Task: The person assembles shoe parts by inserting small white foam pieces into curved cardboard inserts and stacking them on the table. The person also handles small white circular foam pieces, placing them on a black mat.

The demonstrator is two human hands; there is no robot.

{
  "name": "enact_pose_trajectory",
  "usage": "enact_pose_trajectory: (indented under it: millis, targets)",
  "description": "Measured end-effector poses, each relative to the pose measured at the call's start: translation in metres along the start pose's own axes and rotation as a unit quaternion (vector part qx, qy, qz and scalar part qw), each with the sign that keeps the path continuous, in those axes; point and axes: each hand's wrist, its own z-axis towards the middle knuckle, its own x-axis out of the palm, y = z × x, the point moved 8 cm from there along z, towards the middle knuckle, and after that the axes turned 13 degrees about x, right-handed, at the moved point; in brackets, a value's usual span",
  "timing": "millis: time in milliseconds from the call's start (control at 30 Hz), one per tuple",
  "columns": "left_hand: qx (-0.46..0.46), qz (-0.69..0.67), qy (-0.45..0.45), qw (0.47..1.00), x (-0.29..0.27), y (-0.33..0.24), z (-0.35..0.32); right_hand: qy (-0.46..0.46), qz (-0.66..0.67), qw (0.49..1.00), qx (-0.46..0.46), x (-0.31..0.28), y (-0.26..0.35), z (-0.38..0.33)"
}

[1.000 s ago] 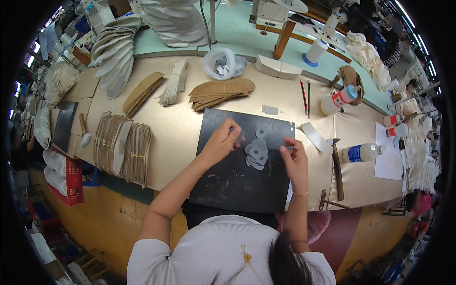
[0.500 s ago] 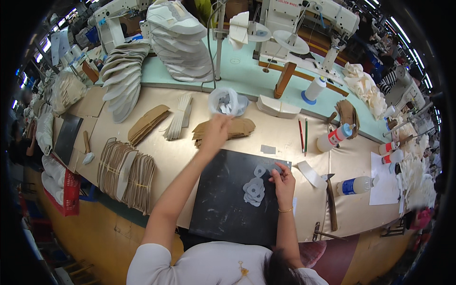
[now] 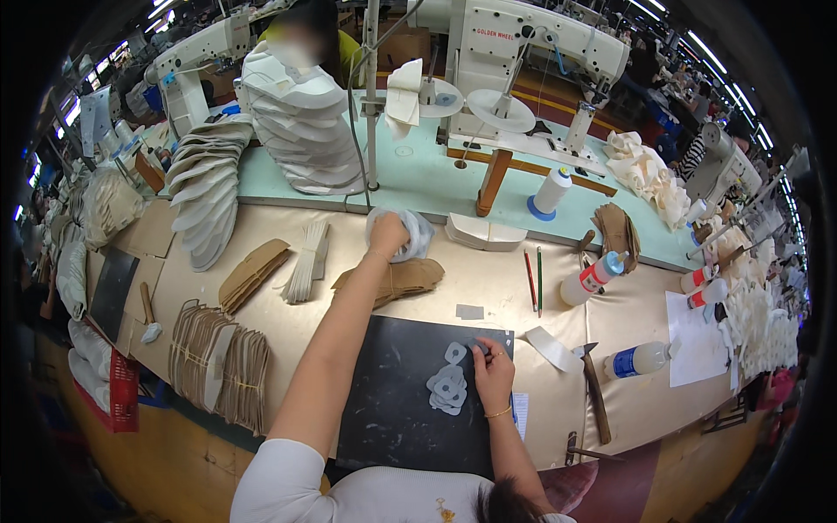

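My left hand [image 3: 388,236] reaches far forward into a clear plastic bag [image 3: 417,229] of pale pieces at the back of the tan table; whether its fingers hold anything inside is hidden. My right hand [image 3: 493,364] rests on the black cutting mat [image 3: 397,410], fingertips pinching a small grey piece beside an overlapping cluster of grey cut-out pieces [image 3: 448,389]. A stack of tan leather pieces [image 3: 410,276] lies just below the bag.
Bundles of tan pieces [image 3: 218,362] lie at the left, a hammer [image 3: 595,397] and glue bottles [image 3: 641,358] at the right, pencils [image 3: 534,279] beyond the mat. White shoe uppers [image 3: 296,131] and sewing machines [image 3: 523,52] stand on the green bench behind.
My left hand left the black mat and stretched forward to the plastic bag. My right hand stayed by the grey pieces on the mat.
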Motion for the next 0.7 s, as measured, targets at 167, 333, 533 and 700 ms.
enact_pose_trajectory:
  millis: [167, 333, 533, 700]
  targets:
    - [-0.089, -0.154, 0.099, 0.979, 0.009, 0.017, -0.001, -0.003, 0.004, 1.000, -0.004, -0.002, -0.002, -0.001]
    - [-0.096, -0.141, 0.062, 0.983, -0.014, 0.031, 0.011, 0.002, 0.008, 1.000, -0.004, -0.003, 0.003, -0.002]
    - [-0.195, -0.301, -0.029, 0.933, -0.008, 0.056, -0.001, 0.004, 0.005, 1.000, -0.012, 0.000, 0.005, -0.002]
    - [-0.247, -0.487, -0.001, 0.838, 0.003, 0.045, -0.014, 0.000, 0.004, 1.000, -0.013, -0.002, 0.003, -0.002]
